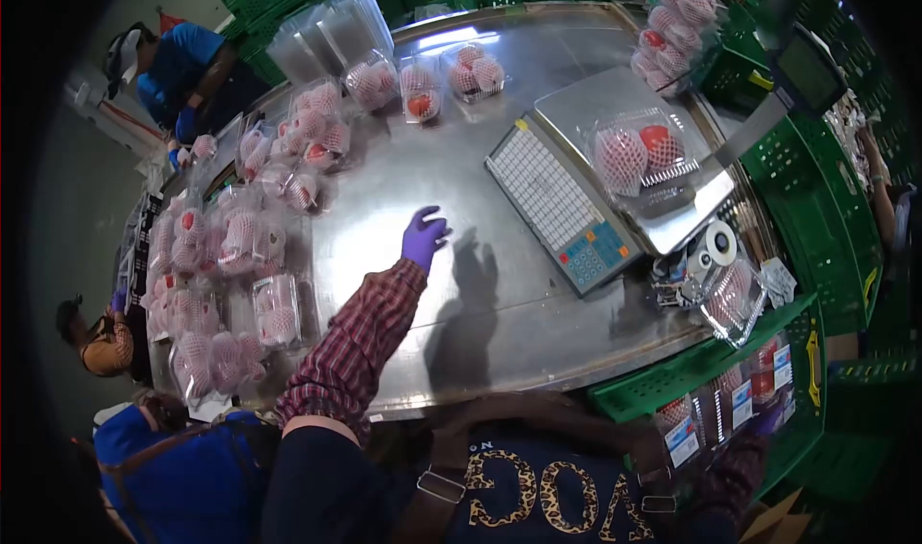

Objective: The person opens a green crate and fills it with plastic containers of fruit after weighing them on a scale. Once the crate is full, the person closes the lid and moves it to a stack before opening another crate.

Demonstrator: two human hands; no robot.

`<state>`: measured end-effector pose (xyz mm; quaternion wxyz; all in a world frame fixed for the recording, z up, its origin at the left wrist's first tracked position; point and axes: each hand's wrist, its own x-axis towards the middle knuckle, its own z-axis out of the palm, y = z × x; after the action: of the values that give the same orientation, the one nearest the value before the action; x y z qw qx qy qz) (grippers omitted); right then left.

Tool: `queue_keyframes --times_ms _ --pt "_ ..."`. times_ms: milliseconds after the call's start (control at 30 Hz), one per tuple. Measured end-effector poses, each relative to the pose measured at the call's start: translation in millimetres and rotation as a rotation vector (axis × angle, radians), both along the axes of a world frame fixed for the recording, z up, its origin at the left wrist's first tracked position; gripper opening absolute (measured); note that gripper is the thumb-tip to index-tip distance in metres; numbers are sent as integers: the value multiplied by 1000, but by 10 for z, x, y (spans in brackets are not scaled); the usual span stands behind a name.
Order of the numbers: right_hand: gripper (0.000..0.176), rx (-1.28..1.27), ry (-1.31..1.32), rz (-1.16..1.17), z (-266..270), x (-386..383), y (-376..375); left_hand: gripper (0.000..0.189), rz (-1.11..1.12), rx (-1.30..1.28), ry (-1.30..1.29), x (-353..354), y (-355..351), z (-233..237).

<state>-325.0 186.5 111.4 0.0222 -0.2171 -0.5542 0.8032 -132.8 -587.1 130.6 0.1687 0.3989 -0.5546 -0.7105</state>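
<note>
Head view shows the left hand (424, 238) in a purple glove. It reaches out over the shiny metal table (538, 323) with its fingers spread wide, and it holds nothing. A pile of fruit boxes (288, 179) lies well apart from it, off to its left. One clear box (639, 155) sits on the scale (557, 198) to its right. The right hand (766, 419) is down low by the green crate (672, 376), near the labelled boxes (744, 400). It is too dark to tell how that hand is held.

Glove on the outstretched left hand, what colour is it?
Purple. The gloved left hand shows best in the head view.
</note>
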Motion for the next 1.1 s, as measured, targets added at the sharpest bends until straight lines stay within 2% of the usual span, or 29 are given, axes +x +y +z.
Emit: queue_keyframes --times_ms 33,133,167,200,233,300,333,367,400,433,467,533,600,633,733,767,800,867,933,1000,1033,1067,1100 --pt "52 102 17 -80 -116 -36 16 41 -14 -95 -13 -74 -229 -28" --pt "54 1084 70 39 -258 -168 518 36 -50 -404 -29 -513 -938 -46" --pt "49 1429 23 -23 -104 -280 477 34 -51 -595 -85 -702 -1195 -15" --pt "43 1254 198 -145 527 -238 -448 32 -51 -783 -133 -904 -1442 -7" --pt "38 897 311 -84 770 -334 -1019 32 -8 -928 -187 -1121 -1633 31" --pt "33 702 247 169 1490 -331 -2386 34 89 -1148 -274 -1558 -1964 87" --pt "33 759 250 278 1265 -635 -2446 36 143 -1221 -313 -1768 -2103 109" --pt "32 581 219 390 1486 -627 -2930 36 79 -1207 -403 -1939 -2171 163" --pt "34 588 215 477 1505 -736 -3238 35 16 -1197 -490 -2081 -2326 204" --pt "35 500 194 566 1623 -783 -3607 31 -55 -901 -330 -2460 -3452 -853" --pt "34 466 287 711 1349 -1023 -3629 31 -137 -1286 -667 -2523 -3615 -700" --pt "33 228 81 744 1587 -1064 -4040 27 -134 -1053 -332 -2422 -3356 -419" --pt "29 158 -1 805 1518 -1175 -4089 27 -134 -1200 -656 -2355 -3064 -32" --pt "28 119 -40 841 1471 -1212 -4072 27 -138 -1261 -734 -2327 -2935 214" --pt "25 295 300 1136 1341 -1152 -3887 27 -145 -1416 -635 -2342 -2727 900" --pt "21 712 415 1139 1354 -1062 -3854 27 -150 -1476 -563 -2367 -2694 1107" --pt "16 264 148 990 1279 -984 -3814 26 -167 -1531 -486 -2398 -2568 1338" --pt "8 -299 -88 880 1211 -827 -3724 24 -236 -1589 -319 -2378 -1980 1900" --pt "5 -381 -171 794 1267 -569 -3704 22 -311 -1678 -59 -2341 -1253 2310" --pt "5 -470 -176 723 1260 -305 -3597 22 -442 -1776 232 -2258 -656 2425" --pt "4 -522 -138 695 1196 -184 -3513 20 -429 -1809 375 -2250 -351 2363" --pt "4 -573 -103 663 1110 -49 -3419 22 -460 -1931 375 -2261 -115 2268" --pt "6 -658 -43 609 984 79 -3332 23 -534 -1898 370 -2247 148 2137"
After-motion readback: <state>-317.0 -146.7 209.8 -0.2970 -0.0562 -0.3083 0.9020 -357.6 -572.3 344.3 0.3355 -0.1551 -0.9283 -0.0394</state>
